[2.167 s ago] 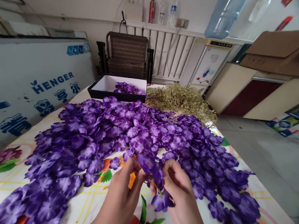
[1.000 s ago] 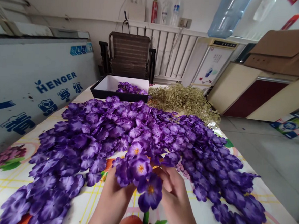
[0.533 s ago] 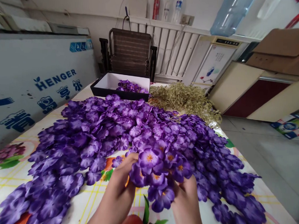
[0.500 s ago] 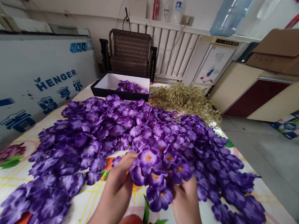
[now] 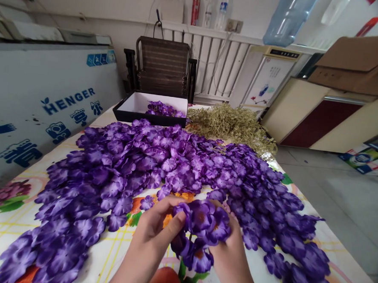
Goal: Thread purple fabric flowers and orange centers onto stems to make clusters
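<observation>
Between my hands is a bunch of purple artificial flowers [image 5: 203, 223] with orange centres, held above the near part of the table. My left hand [image 5: 160, 223] is closed at the bunch's left side, its thumb and fingers pinching a flower there. My right hand [image 5: 229, 246] wraps the bunch from the right and below; its fingers are mostly hidden behind the blooms. Beyond and to both sides spreads a big heap of loose purple petal pieces [image 5: 111, 158]. Pale green artificial stems [image 5: 231, 125] lie piled at the far right of the table.
A black box with a white inside [image 5: 133, 104] stands at the table's far edge, holding finished-looking purple flowers [image 5: 163, 109]. The patterned tablecloth [image 5: 111, 256] shows in front. Behind are a folding chair [image 5: 163, 65] and a water dispenser [image 5: 269, 78]; a white freezer [image 5: 29, 80] flanks the left side.
The bunch has tipped, so its blooms face me less and sit slightly lower. My left hand has come over onto the left flower with its thumb. The view has shifted slightly.
</observation>
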The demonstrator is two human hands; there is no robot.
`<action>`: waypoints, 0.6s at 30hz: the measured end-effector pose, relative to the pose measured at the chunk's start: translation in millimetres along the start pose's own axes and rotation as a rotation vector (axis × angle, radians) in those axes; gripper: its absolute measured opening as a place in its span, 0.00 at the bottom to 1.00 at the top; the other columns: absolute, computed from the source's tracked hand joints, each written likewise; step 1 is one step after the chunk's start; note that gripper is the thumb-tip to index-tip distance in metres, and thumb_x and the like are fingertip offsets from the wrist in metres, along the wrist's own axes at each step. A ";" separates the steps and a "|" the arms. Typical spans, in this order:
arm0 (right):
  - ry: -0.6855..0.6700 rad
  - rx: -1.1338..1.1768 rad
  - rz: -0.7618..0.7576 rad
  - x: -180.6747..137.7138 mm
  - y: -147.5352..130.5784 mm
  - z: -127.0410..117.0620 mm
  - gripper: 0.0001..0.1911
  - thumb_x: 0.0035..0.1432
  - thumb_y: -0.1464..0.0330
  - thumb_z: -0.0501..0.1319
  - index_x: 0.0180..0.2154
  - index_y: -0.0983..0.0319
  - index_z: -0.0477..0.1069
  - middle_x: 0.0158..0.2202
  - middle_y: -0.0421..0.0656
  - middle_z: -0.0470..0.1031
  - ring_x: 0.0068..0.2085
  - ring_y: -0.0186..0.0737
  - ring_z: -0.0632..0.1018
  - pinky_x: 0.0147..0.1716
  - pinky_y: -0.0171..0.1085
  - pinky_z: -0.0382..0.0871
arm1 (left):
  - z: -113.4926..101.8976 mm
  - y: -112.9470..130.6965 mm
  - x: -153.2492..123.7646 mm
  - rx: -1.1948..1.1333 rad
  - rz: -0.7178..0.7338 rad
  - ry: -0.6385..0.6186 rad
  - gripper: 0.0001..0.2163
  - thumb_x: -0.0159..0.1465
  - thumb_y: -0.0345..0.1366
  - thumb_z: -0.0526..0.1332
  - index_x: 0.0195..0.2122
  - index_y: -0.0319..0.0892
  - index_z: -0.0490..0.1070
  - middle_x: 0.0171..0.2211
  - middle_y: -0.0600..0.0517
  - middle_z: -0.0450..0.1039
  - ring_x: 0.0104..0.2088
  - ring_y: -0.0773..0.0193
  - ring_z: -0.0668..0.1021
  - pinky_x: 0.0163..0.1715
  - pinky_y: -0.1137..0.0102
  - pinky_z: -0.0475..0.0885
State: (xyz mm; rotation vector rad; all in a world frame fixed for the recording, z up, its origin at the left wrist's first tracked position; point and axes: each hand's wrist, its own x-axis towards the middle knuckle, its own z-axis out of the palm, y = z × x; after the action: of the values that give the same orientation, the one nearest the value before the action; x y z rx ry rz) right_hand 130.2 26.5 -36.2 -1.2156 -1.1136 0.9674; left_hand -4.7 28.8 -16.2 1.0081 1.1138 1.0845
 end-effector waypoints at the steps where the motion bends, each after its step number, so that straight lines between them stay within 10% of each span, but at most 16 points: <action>1: 0.043 -0.012 0.036 -0.3 3.2 0.0 0.11 0.49 0.71 0.61 0.36 0.58 0.78 0.39 0.44 0.82 0.37 0.44 0.80 0.34 0.36 0.72 | -0.4 0.3 0.9 -0.005 -0.004 -0.009 0.09 0.60 0.43 0.64 0.35 0.42 0.74 0.27 0.56 0.69 0.25 0.71 0.70 0.22 0.80 0.65; 11: 0.191 -0.063 0.234 -1.6 17.3 4.3 0.18 0.48 0.67 0.63 0.44 0.58 0.76 0.48 0.46 0.79 0.52 0.50 0.77 0.50 0.42 0.70 | -2.2 -0.1 11.4 -0.122 -0.089 0.009 0.14 0.58 0.46 0.65 0.28 0.41 0.67 0.22 0.57 0.67 0.21 0.72 0.69 0.18 0.81 0.65; 18: -0.144 0.202 0.296 4.6 21.6 -2.7 0.12 0.50 0.66 0.66 0.39 0.57 0.78 0.34 0.43 0.82 0.38 0.49 0.82 0.35 0.41 0.76 | -5.7 0.0 17.9 -0.179 -0.121 0.119 0.14 0.54 0.46 0.67 0.27 0.41 0.70 0.21 0.55 0.69 0.23 0.68 0.73 0.23 0.76 0.69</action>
State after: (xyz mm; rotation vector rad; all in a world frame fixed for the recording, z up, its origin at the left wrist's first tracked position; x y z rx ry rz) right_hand 134.1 32.9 -57.2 -1.1784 -0.9346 1.3781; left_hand -8.5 46.8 -20.2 0.7340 1.1362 1.1354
